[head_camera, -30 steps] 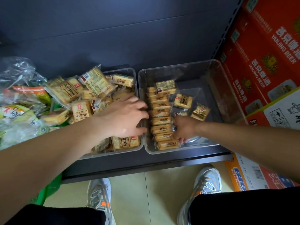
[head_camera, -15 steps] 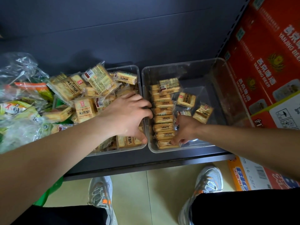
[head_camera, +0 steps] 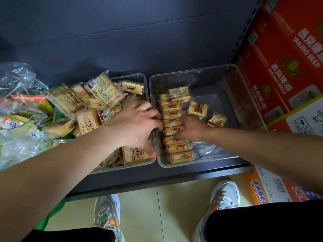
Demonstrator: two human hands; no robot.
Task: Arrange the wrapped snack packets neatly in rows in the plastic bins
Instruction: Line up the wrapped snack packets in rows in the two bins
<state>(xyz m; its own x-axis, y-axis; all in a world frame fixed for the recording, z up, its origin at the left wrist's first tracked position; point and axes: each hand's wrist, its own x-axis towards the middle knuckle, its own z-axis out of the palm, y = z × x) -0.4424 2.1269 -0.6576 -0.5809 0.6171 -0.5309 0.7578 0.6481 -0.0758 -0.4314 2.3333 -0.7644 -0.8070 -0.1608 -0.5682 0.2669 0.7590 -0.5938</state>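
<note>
While both arms reach forward over a dark shelf (head_camera: 157,179), two clear plastic bins stand side by side on it, their walls touching or almost touching. Each snack packet is a small flat block of pale yellow crackers, sealed in clear wrap with a printed label and a small red mark. In the left bin (head_camera: 143,77) the packets (head_camera: 87,119) lie in a loose heap, at many angles, some leaning over the rim. In the right bin (head_camera: 209,158) one row of packets (head_camera: 172,126) runs along the left wall from front to back, each packet standing on its edge and pressed against the next one. At the far end of this row one packet (head_camera: 179,93) lies flat on top. Two more packets (head_camera: 198,109) (head_camera: 217,120) lie loose on the bin floor, to the right of the row.

The left hand (head_camera: 134,126) is above the wall between the bins; its fingers are spread wide and curved down, the fingertips touch the left side of the row, and the thumb rests on a packet in the left bin. The right hand (head_camera: 190,128) presses on the row from the right side with bent fingers; whether its grip closes on a packet, I cannot tell. Red beer cartons (head_camera: 283,55) stand at the right.
</note>
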